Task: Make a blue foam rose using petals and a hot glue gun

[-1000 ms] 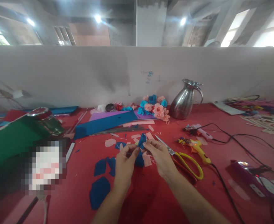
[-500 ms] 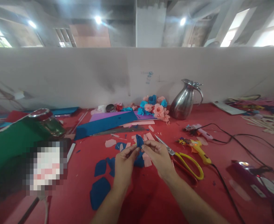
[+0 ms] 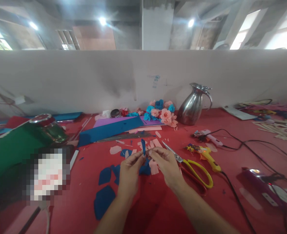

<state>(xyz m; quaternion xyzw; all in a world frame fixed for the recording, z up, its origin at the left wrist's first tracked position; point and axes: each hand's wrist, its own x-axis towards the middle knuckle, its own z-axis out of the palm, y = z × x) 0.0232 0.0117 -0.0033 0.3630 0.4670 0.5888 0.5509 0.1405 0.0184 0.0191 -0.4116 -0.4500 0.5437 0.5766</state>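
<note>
A small blue crepe paper piece [image 3: 143, 146] stands up narrow and edge-on from the fingertips of my left hand [image 3: 130, 170], which is closed on it in a pinch. My right hand [image 3: 166, 164] is closed too, thumb against fingers, just right of the paper; what its fingertips hold is too small to make out. Beneath and left of my hands lie several cut blue petals [image 3: 104, 202] and pink paper scraps [image 3: 115, 149]. Scissors [image 3: 198, 172] with one yellow and one red handle lie open beside my right hand.
A yellow glue gun [image 3: 208, 157], a pink glue gun [image 3: 213, 138] and a purple corded device [image 3: 267, 187] lie on the right with black cords. Behind stand paper flowers [image 3: 166, 115] and a steel jug [image 3: 192, 105]. At left are a glass jar [image 3: 51, 128] and green paper [image 3: 14, 149].
The blue paper has turned from a wider, folded look to a narrow edge-on strip and shifted slightly left. My right fingertips have come off it. The table's things stay put.
</note>
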